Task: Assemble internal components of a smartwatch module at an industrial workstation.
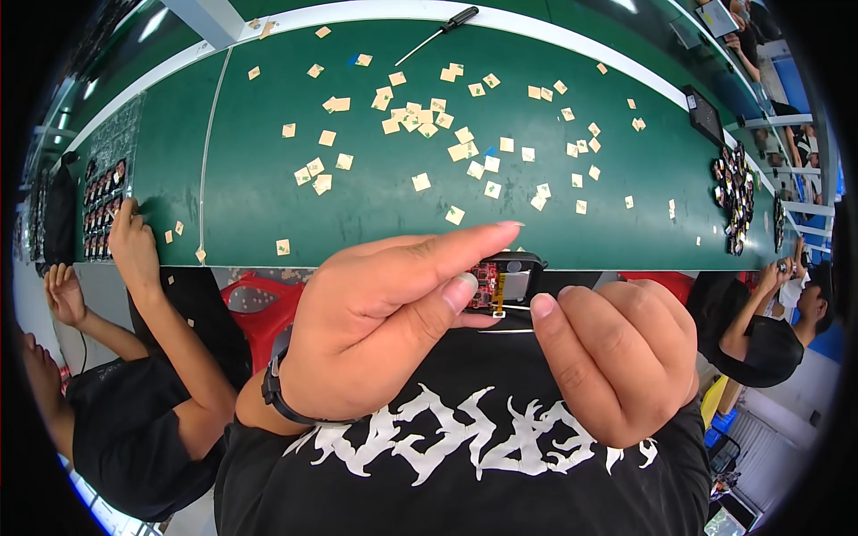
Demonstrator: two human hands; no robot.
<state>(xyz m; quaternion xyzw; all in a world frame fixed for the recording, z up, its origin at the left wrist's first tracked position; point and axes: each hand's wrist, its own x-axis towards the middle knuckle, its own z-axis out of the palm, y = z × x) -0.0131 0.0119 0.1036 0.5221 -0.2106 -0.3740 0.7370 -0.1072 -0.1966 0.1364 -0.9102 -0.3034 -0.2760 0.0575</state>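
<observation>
My left hand (384, 308), a dark band at its wrist, is closed around a small black device casing (536, 263) just off the table's near edge. Inside the casing a red circuit board (485, 284) and a silver rectangular part (516, 286) show, with an amber strip between them. My left thumb presses beside the board, and the index finger stretches along the far side. In a pinch, my right hand (621, 357) holds what looks like thin metal tweezers (511, 331), their prongs pointing left at the casing's near side. The fingers hide the rest of the tool.
The green table (268, 196) carries many scattered pale paper squares (421, 182). A black-handled screwdriver (460, 19) lies at the far edge. Dark small parts (733, 196) are heaped at right, beside a black box (704, 114). Co-workers sit on both sides; one's hand (132, 241) rests near a parts tray (103, 201).
</observation>
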